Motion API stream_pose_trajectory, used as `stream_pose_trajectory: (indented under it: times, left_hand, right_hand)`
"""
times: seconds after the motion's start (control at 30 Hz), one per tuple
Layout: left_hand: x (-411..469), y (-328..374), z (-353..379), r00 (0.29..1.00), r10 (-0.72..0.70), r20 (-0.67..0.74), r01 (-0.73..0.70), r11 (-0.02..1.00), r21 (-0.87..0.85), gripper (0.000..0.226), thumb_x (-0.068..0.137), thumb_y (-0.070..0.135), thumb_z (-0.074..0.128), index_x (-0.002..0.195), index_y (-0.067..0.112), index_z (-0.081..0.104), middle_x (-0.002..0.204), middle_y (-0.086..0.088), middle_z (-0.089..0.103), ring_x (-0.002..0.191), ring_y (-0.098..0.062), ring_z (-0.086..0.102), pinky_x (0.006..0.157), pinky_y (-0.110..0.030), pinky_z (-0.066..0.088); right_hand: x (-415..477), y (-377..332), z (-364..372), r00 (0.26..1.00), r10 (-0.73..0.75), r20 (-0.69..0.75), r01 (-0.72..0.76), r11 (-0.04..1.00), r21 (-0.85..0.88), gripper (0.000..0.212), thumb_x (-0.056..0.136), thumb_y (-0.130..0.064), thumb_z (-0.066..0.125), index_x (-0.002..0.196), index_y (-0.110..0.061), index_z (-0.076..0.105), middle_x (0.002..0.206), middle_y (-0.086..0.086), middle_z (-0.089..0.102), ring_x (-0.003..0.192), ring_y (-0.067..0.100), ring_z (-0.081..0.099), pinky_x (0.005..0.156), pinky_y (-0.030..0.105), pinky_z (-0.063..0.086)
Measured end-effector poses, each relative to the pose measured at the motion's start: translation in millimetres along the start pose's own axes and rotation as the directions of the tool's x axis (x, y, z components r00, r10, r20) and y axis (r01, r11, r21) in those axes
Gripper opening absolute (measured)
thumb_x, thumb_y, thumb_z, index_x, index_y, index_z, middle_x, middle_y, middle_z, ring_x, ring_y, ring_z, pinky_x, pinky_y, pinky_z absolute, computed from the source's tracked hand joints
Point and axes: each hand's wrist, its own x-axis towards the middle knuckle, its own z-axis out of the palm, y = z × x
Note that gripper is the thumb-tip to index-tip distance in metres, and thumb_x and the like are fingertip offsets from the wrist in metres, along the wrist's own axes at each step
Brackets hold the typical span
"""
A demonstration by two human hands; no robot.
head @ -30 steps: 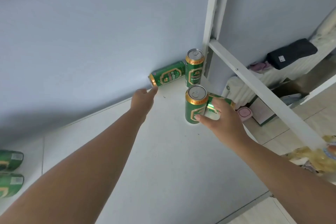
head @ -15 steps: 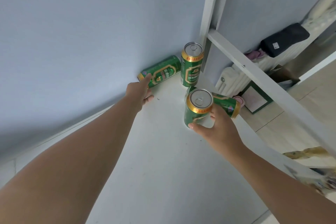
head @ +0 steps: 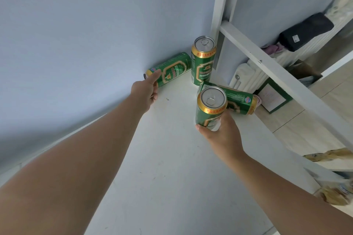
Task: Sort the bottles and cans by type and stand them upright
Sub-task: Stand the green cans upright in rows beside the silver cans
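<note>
four green cans with gold rims sit at the far corner of a white tabletop [head: 172, 173], where it meets a pale blue wall [head: 80, 40]. the right hand [head: 223, 136] grips the nearest can [head: 209, 109] low on its body, thumb on the left side and fingers curled round the right, with the can upright and its silver top and pull tab facing up. the hand hides its base, so i cannot tell whether it stands on the table or is held just above it. right behind it, a second can [head: 239, 101] lies on its side near the table's right edge, gold end pointing right. further back, a third can [head: 203, 62] stands upright in the corner, just beside a white frame post [head: 222, 5]. to its left, a fourth can [head: 172, 69] lies on its side along the foot of the wall. the left hand [head: 144, 90] is at that can's near end, forefinger straight and resting on its top side, the other fingers tucked under the palm. whether they close round the can i cannot tell. a white slanted rail [head: 277, 68] runs down to the right from the post. beyond it are a white radiator [head: 246, 75], a black pouch [head: 305, 31] and a green-framed board [head: 273, 98] on the floor.
</note>
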Motion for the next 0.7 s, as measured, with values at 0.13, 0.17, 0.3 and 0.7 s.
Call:
stream_pose_trajectory:
  times: [0.13,0.17,0.3,0.7]
  left_hand:
    - [-8.9,-5.0,-3.4,0.998,0.06,-0.03,-0.058,0.997,0.06,0.033,0.082,0.04,0.084,0.09,0.016,0.062,0.081,0.002,0.06,0.068,-0.011,0.056,0.075,-0.03,0.058]
    - [-10.6,-5.4,-5.4,0.996,0.079,-0.042,-0.076,0.995,0.065,0.034,0.082,0.041,0.084,0.092,0.016,0.063,0.089,0.002,0.066,0.077,-0.012,0.063,0.079,-0.032,0.061]
    - [-18.7,-5.7,-18.3,0.979,0.169,-0.11,-0.163,0.984,0.065,0.038,0.078,0.041,0.087,0.098,0.015,0.066,0.109,-0.005,0.074,0.098,-0.016,0.073,0.075,-0.029,0.062]
    - [-80.5,-9.8,-70.6,0.905,0.368,-0.216,-0.327,0.923,0.202,0.044,0.074,0.046,0.085,0.101,0.015,0.071,0.107,-0.011,0.075,0.097,-0.025,0.075,0.09,-0.038,0.061]
  right_hand:
    - [0.2,1.4,-1.7,1.0,0.0,0.019,0.0,1.0,-0.003,0.049,0.072,-0.031,0.089,0.108,-0.031,0.055,0.099,-0.019,0.063,0.092,-0.004,0.055,0.075,-0.004,0.033]
    - [-0.3,1.9,-2.4,1.0,0.001,0.029,0.0,1.0,-0.008,0.051,0.072,-0.032,0.088,0.111,-0.03,0.056,0.101,-0.019,0.064,0.093,-0.004,0.055,0.075,-0.004,0.033]
    - [-6.0,2.9,-7.3,0.996,-0.005,0.086,0.008,1.0,-0.026,0.059,0.072,-0.035,0.087,0.122,-0.028,0.056,0.109,-0.019,0.065,0.098,-0.004,0.057,0.076,-0.003,0.034]
    - [-28.0,-4.5,-21.5,0.986,-0.019,0.163,0.027,0.999,-0.046,0.054,0.07,-0.035,0.088,0.114,-0.026,0.058,0.1,-0.016,0.068,0.09,0.001,0.061,0.069,0.001,0.038]
